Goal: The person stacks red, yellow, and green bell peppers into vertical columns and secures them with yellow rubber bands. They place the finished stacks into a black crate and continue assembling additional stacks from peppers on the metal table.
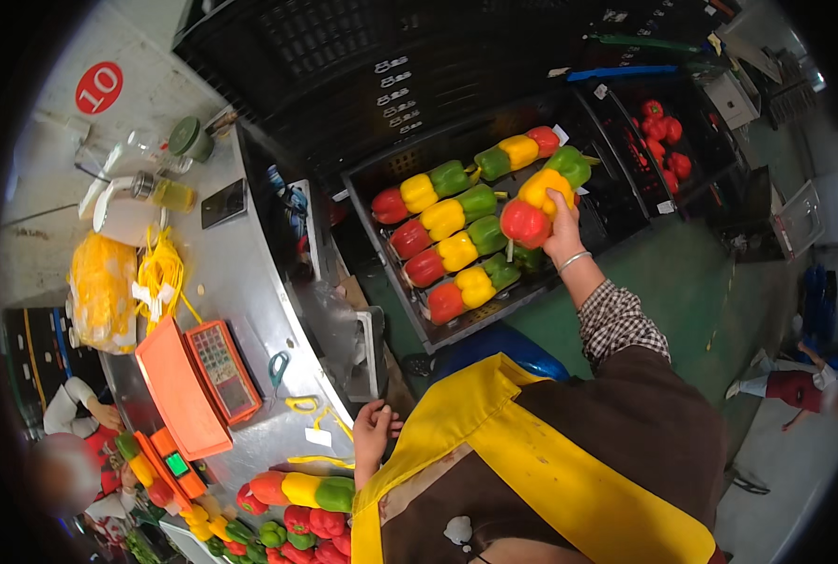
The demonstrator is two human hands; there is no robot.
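My right hand reaches out over a black crate and grips a pack of three peppers, red, yellow and green in a row. Several more three-colour pepper packs lie side by side in the crate. My left hand rests with curled fingers on the edge of the steel table, holding nothing. Just in front of it lies another red, yellow and green pepper pack. I wear a yellow apron over a brown top.
An orange scale stands on the table, with scissors, yellow net bags and bottles. Loose peppers pile at the lower left. A second crate holds red peppers. Another person works at the left, one more at the right.
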